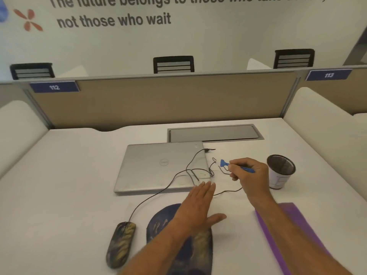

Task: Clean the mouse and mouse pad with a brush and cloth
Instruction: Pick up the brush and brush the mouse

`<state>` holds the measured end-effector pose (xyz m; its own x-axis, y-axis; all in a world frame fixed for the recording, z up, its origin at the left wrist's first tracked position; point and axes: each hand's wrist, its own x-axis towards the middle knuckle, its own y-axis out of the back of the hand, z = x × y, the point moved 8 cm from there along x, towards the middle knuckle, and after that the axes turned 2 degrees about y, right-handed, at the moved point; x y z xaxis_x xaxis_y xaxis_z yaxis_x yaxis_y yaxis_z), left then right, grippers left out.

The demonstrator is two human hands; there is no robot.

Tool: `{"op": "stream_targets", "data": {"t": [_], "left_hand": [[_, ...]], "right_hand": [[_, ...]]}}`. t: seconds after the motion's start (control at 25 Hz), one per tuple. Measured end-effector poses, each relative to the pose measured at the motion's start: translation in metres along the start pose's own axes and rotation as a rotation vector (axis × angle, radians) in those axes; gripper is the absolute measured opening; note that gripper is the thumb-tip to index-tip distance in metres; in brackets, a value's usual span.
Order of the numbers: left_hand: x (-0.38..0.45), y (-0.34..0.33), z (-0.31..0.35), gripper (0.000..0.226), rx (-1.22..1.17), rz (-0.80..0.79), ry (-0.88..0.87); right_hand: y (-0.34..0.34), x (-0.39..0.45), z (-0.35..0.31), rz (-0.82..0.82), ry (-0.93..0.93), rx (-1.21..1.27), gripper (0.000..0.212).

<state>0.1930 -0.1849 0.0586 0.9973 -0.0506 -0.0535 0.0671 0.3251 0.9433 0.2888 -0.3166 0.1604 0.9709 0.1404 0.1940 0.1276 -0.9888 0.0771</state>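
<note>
right hand (251, 175), centre-right of the frame, fingers curled round a small blue brush (236, 166), pinched like a pen, brush head pointing to the left of the frame, above the white desk (69, 175) just right of the closed silver laptop (158, 167). left hand (198, 205) w/ fingers straight and together, thumb spread out to the right, holding nothing; fingertips reach to abt the near right corner of the laptop, can't tell if they touch it. left forearm crosses over the dark printed mouse pad (200, 247) at bottom centre, hiding part of it. mouse (121, 245), dark w/ a yellowish pattern, lies on the desk just left of the pad, not on it. its black cable (151, 197) runs up and right across the laptop lid, loops near the brush, plug end lying past the laptop's far right corner. purple cloth (294, 231) lies flat at lower right of the frame, partly under the right forearm. black mesh cup (281, 171) stands right of the right hand, near it. grey cable hatch (214, 133) set in the desk behind the laptop. beige partition (158, 100) across the middle, blue tags reading 112 and 113, black chair backs (173, 64) above it.
</note>
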Motion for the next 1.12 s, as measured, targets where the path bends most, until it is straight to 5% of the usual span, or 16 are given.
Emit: {"op": "stream_targets", "data": {"t": [0.44, 0.6, 0.88, 1.12], "left_hand": [[-0.152, 0.059, -0.217, 0.095, -0.491, 0.201, 0.404], [-0.199, 0.033, -0.253, 0.086, -0.546, 0.130, 0.345], [-0.209, 0.019, -0.246, 0.135, -0.212, 0.055, 0.103], [-0.209, 0.016, -0.241, 0.140, -0.065, 0.099, 0.045]], "right_hand": [[-0.157, -0.101, 0.017, -0.263, -0.274, -0.011, 0.003], [-0.190, -0.130, 0.023, -0.328, -0.291, -0.169, 0.006], [-0.219, -0.150, 0.030, -0.389, -0.167, -0.414, 0.012], [-0.227, -0.161, 0.038, -0.412, -0.179, -0.505, 0.018]]}}
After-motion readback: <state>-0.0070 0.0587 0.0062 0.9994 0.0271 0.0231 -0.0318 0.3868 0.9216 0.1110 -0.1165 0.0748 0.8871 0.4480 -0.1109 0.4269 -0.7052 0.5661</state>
